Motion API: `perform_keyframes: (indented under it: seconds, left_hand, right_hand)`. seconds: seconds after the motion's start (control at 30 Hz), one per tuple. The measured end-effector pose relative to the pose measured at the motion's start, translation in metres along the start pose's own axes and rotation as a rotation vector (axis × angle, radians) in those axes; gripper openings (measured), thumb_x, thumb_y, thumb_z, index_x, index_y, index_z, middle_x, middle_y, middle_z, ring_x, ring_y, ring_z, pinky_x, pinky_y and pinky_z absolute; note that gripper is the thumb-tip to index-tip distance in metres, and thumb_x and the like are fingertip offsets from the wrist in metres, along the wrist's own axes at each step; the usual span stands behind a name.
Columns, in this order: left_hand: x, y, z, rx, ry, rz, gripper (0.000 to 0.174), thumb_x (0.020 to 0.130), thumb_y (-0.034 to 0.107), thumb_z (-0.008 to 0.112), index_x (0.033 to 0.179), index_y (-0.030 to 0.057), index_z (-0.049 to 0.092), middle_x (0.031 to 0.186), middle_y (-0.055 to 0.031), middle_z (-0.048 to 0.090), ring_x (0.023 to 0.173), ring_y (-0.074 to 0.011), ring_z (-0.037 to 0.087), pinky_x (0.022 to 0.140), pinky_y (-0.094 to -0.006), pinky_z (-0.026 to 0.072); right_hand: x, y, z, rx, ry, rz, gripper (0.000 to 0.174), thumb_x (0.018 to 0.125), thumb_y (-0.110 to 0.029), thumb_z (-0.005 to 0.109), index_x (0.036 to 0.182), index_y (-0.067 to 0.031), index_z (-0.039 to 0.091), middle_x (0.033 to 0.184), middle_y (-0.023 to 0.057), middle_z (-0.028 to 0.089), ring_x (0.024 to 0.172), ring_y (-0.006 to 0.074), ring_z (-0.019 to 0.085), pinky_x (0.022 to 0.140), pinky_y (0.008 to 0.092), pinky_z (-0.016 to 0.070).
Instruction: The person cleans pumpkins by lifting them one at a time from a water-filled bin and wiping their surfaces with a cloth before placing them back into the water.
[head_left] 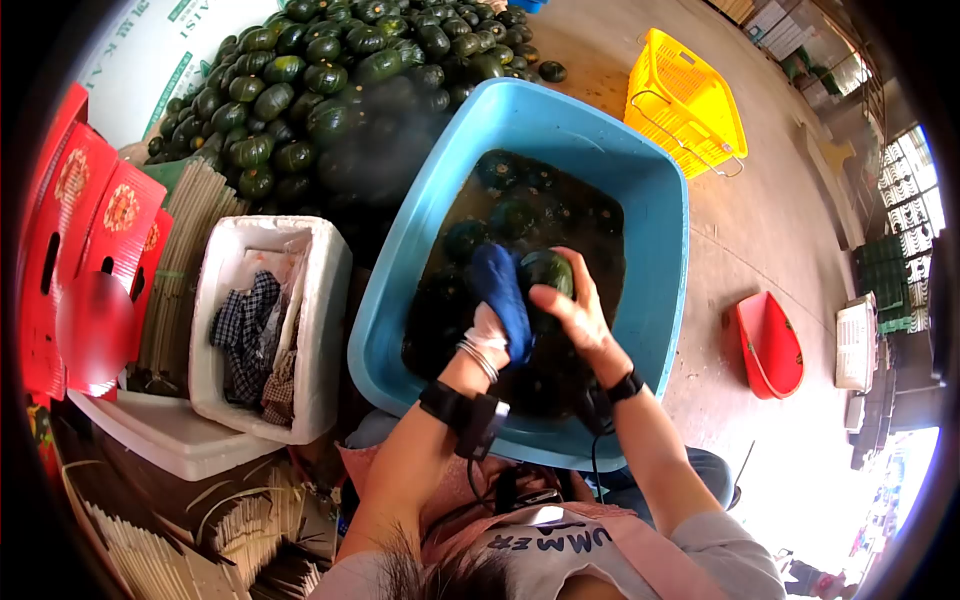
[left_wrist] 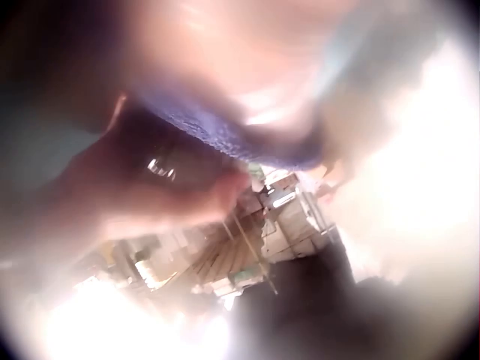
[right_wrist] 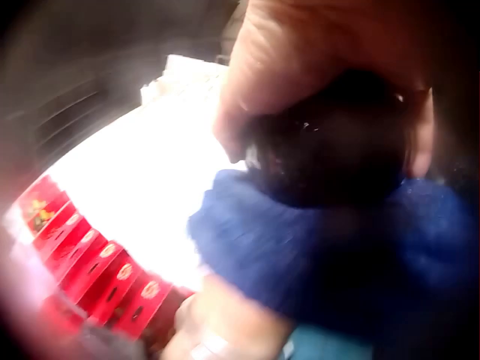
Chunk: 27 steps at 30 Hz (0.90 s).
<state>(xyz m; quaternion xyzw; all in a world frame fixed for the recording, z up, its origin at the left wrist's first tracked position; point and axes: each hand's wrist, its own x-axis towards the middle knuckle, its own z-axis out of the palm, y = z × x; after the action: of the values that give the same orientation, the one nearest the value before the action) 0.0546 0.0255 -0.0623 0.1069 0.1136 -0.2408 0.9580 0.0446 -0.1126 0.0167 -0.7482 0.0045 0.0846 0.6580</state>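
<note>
Over the blue tub [head_left: 655, 230], my right hand [head_left: 590, 322] grips a small dark green pumpkin [head_left: 549, 270], fingers along its far side and thumb on the near side. A blue cloth [head_left: 506, 295] covers most of my left hand [head_left: 487, 328] and lies against the pumpkin's left side. In the right wrist view the cloth [right_wrist: 255, 232] curves under the dark, wet-looking pumpkin [right_wrist: 330, 150]. My left fingers are hidden by the cloth. More pumpkins [head_left: 465, 240] sit in the tub's murky water. Blur fills much of the left wrist view.
A large heap of dark green pumpkins [head_left: 290, 100] lies beyond the tub. To the left stand a white foam box [head_left: 325, 300] with cloths inside and red cartons [head_left: 110, 220]. A yellow basket [head_left: 685, 100] and a red basin [head_left: 768, 345] are on the floor to the right.
</note>
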Motion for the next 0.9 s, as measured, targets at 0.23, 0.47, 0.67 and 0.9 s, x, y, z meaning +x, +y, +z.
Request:
perform_keyframes:
  seconds: [0.23, 0.47, 0.67, 0.9]
  left_hand:
    - [-0.008, 0.006, 0.006, 0.476, -0.187, 0.340, 0.040, 0.099, 0.043, 0.042, 0.117, 0.0104, 0.056, 0.111, -0.0048, 0.063, 0.105, -0.0203, 0.059, 0.093, -0.0361, 0.0478]
    - [-0.002, 0.011, -0.009, -1.093, -0.465, -0.523, 0.037, 0.095, 0.023, 0.053, 0.126, 0.0051, 0.050, 0.114, -0.0074, 0.061, 0.108, -0.0189, 0.057, 0.097, -0.0323, 0.0441]
    - [-0.013, 0.015, 0.022, 0.533, -0.153, 0.115, 0.046, 0.095, 0.035, 0.056, 0.132, 0.0077, 0.051, 0.119, -0.0057, 0.061, 0.109, -0.0188, 0.058, 0.095, -0.0334, 0.0485]
    - [-0.024, -0.002, 0.030, 0.039, -0.209, 0.139, 0.059, 0.092, 0.048, 0.056, 0.133, 0.0064, 0.050, 0.134, -0.0116, 0.054, 0.122, -0.0286, 0.053, 0.107, -0.0436, 0.0415]
  right_hand:
    - [-0.003, -0.012, 0.027, -0.366, 0.094, -0.257, 0.077, 0.065, -0.025, 0.083, 0.128, -0.0005, 0.046, 0.108, 0.0102, 0.061, 0.101, 0.0164, 0.056, 0.092, 0.0321, 0.0456]
    - [0.030, -0.011, -0.002, -0.757, 0.106, -0.495, 0.087, 0.057, -0.036, 0.083, 0.128, 0.0003, 0.047, 0.116, 0.0215, 0.054, 0.108, 0.0397, 0.053, 0.094, 0.0440, 0.0451]
    - [-0.004, -0.057, 0.007, -0.731, -0.056, -0.681, 0.115, 0.049, -0.018, 0.089, 0.145, 0.0001, 0.028, 0.140, 0.0210, 0.041, 0.126, 0.0363, 0.044, 0.107, 0.0433, 0.0344]
    - [-0.036, -0.016, 0.035, 0.315, 0.088, -0.382, 0.115, 0.062, -0.004, 0.088, 0.149, -0.0107, 0.014, 0.138, 0.0137, 0.042, 0.126, 0.0267, 0.045, 0.108, 0.0419, 0.0373]
